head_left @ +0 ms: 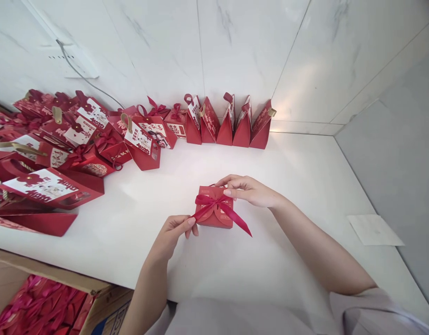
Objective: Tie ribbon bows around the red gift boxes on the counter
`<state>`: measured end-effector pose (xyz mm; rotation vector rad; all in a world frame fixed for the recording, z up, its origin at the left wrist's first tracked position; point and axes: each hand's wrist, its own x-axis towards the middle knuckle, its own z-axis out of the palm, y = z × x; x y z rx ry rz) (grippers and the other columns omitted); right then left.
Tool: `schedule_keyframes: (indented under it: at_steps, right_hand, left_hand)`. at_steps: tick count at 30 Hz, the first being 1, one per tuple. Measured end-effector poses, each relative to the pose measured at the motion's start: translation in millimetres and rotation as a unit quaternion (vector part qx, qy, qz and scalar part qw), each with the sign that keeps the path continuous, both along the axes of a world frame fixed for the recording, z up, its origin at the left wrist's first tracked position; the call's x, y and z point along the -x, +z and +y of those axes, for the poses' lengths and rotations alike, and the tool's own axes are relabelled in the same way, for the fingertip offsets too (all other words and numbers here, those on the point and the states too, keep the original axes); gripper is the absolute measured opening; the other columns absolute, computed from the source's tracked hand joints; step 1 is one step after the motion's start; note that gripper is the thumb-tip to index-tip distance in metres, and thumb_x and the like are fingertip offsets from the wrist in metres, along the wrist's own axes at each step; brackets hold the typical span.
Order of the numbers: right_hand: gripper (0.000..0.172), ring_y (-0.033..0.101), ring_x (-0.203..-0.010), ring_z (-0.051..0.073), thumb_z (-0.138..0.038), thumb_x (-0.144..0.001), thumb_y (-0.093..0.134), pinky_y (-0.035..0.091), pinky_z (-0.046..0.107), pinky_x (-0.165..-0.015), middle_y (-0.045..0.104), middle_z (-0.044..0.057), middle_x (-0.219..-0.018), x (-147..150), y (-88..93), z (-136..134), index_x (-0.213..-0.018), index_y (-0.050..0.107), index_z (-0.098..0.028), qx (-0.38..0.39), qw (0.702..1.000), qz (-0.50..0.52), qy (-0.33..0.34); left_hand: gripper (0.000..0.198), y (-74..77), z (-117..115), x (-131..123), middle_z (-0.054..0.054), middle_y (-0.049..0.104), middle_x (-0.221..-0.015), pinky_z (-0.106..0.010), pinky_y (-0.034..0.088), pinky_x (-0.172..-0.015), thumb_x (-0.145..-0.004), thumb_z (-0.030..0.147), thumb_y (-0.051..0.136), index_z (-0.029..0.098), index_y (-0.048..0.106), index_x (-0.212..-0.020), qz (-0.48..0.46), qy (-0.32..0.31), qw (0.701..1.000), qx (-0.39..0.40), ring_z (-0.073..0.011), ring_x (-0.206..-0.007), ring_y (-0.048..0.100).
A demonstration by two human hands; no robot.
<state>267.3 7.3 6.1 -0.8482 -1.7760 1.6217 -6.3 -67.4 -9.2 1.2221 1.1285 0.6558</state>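
A small red gift box (214, 222) lies on the white table in front of me, with a magenta ribbon (237, 218) tied in a bow on its top. One ribbon tail hangs out past the box's lower right corner. At the box's left side, my left hand (175, 232) pinches the other ribbon tail between thumb and index finger. My right hand (251, 190) grips the box's upper right corner, its thumb on the top near the bow and its fingers behind the far edge.
Several red gift boxes (242, 130) stand in a row by the wall, and many more are crowded at the left. An open cardboard box (61, 274) at the lower left holds red ribboned boxes. A white paper (374, 230) lies at the table's right edge.
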Motion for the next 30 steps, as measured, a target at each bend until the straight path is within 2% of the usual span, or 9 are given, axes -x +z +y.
schedule_keyframes:
  at_steps: [5, 14, 18, 23, 30]
  right_hand:
    - [0.033, 0.061, -0.102, 0.021, -0.045, -0.089, 0.059, 0.049, 0.037, -0.088, 0.057, 0.007, -0.124, 0.6, -2.8, 1.6, -0.072, 0.066, -0.018, 0.046, 0.999, 0.011, 0.003]
    - [0.031, 0.056, -0.111, 0.023, -0.044, -0.088, 0.061, 0.046, 0.039, -0.094, 0.057, 0.006, -0.123, -2.1, -6.6, 6.1, -0.072, 0.068, -0.019, 0.050, 0.999, 0.018, 0.003]
    - [0.030, 0.054, -0.117, 0.025, -0.047, -0.089, 0.059, 0.045, 0.041, -0.096, 0.056, 0.007, -0.127, -2.4, -5.0, 5.8, -0.082, 0.071, -0.021, 0.033, 0.999, 0.031, -0.014]
    - [0.023, 0.052, -0.122, 0.025, -0.041, -0.082, 0.069, 0.039, 0.043, -0.104, 0.055, 0.006, -0.130, -4.1, -1.8, 2.7, -0.074, 0.069, -0.020, -0.014, 1.000, -0.013, -0.023]
    - [0.024, 0.055, -0.119, 0.025, -0.042, -0.086, 0.064, 0.043, 0.042, -0.098, 0.056, 0.007, -0.132, -8.7, -0.1, 4.4, -0.077, 0.067, -0.020, -0.017, 1.000, -0.017, -0.017]
  left_hand:
    - [0.046, -4.0, 2.8, 1.9, -0.003, 0.062, -0.069, -0.030, 0.034, -0.074, -0.090, 0.037, 0.053, 0.017, 0.043, -0.050, -0.014, 0.000, 1.000, -0.020, -0.0170, -0.074, 0.048]
    - [0.045, -7.5, 5.7, 7.6, -0.004, 0.064, -0.080, -0.032, 0.035, -0.077, -0.088, 0.035, 0.055, 0.017, 0.046, -0.048, -0.015, -0.007, 0.999, -0.039, -0.0197, -0.084, 0.052]
    - [0.046, -6.3, 5.8, 4.8, -0.004, 0.066, -0.086, -0.032, 0.036, -0.080, -0.089, 0.035, 0.055, 0.017, 0.047, -0.047, -0.027, 0.003, 0.998, -0.060, -0.0199, -0.087, 0.053]
    - [0.038, -9.0, 5.6, -0.8, -0.002, 0.066, -0.074, -0.030, 0.038, -0.079, -0.089, 0.040, 0.057, 0.019, 0.057, -0.058, -0.018, 0.071, 0.996, -0.056, -0.0176, -0.079, 0.055]
    - [0.033, -12.7, 5.6, -0.4, -0.002, 0.064, -0.071, -0.028, 0.038, -0.073, -0.086, 0.039, 0.060, 0.018, 0.055, -0.061, -0.028, 0.117, 0.990, -0.069, -0.0158, -0.074, 0.053]
